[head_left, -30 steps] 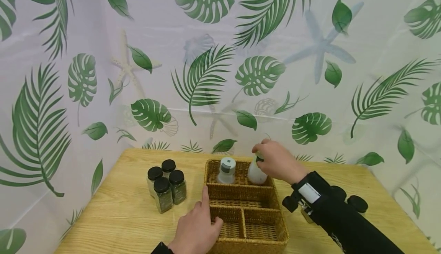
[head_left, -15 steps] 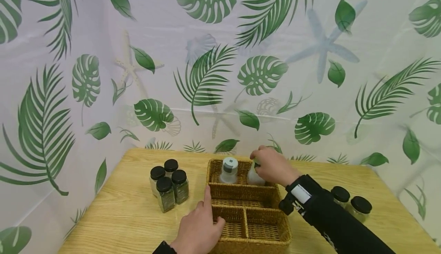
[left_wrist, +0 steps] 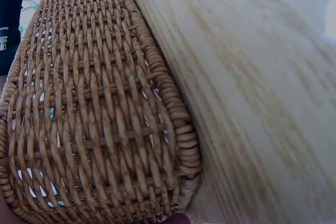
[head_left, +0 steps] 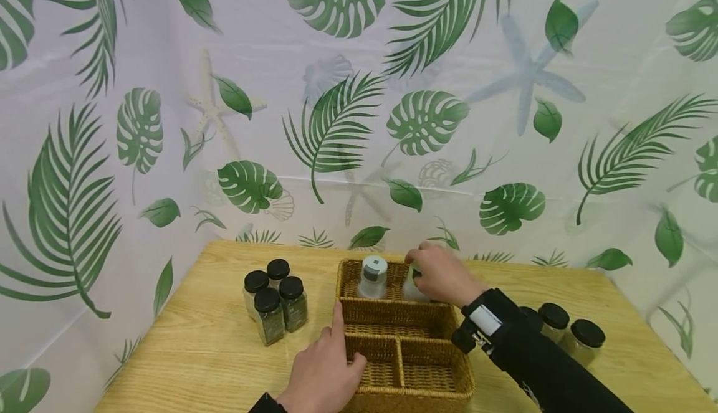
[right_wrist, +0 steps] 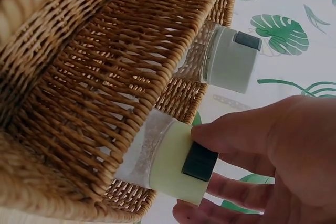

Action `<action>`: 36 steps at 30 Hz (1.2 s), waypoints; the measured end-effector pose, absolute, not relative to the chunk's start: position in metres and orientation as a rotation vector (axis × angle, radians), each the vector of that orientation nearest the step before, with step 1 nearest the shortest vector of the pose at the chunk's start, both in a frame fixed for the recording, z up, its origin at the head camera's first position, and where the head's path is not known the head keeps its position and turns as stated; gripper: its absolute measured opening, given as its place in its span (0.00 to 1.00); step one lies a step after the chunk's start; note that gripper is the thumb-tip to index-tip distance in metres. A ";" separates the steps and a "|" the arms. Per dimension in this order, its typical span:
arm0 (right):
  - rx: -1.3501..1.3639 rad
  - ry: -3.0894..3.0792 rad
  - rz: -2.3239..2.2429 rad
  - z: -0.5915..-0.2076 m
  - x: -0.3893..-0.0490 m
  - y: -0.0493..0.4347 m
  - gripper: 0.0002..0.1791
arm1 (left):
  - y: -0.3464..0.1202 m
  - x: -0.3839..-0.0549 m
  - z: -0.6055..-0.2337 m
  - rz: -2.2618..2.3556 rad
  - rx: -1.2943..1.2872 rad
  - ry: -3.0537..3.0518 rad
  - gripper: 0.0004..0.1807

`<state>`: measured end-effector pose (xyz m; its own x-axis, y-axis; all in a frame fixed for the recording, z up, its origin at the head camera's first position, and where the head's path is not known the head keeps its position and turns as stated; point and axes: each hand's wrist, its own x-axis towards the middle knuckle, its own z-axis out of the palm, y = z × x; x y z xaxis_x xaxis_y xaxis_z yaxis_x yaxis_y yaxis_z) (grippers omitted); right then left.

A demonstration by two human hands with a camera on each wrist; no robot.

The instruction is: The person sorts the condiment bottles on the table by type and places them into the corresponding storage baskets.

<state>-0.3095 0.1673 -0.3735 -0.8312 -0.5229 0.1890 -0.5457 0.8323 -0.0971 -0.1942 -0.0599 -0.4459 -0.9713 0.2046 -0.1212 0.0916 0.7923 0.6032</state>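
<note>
Right hand point(head_left: 443, 274) had dipped slightly over the past second, its thumb and fingers pinching the cap of the green-capped jar point(right_wrist: 170, 163), now low in the basket's point(head_left: 401, 392) back compartment beside the white-capped jar point(head_left: 373, 278). Base contact hidden. Left hand point(head_left: 325, 369) stayed at the left rim, index straight. Placement looked nearly done.

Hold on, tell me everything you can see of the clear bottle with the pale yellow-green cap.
The clear bottle, glass or plastic (I can't tell which), looks whitish inside. Its pale yellow-green cap is on, with a dark rectangular tab on the side. It is roughly upright in the far compartment of the brown wicker basket, toward the right. The bare right hand holds it by the cap, thumb beside the tab. Its base is hidden.
</note>
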 end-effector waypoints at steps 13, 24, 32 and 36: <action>0.808 -2.849 0.195 -0.375 -0.304 0.168 0.19 | -0.060 -0.194 -0.447 0.928 0.236 2.835 0.48; 0.753 -2.865 0.270 -0.377 -0.302 0.179 0.28 | -0.058 -0.195 -0.449 0.931 0.231 2.839 0.48; 0.708 -2.842 0.322 -0.370 -0.290 0.196 0.28 | -0.058 -0.194 -0.448 0.925 0.225 2.850 0.48; 0.675 -2.846 0.336 -0.367 -0.283 0.206 0.29 | -0.058 -0.194 -0.448 0.920 0.224 2.861 0.49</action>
<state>-0.2825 0.2063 -0.3668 -0.8764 -0.4166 0.2415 -0.4614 0.8700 -0.1738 -0.1938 -0.0576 -0.4477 -0.9808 0.1795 -0.0763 0.1014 0.8035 0.5866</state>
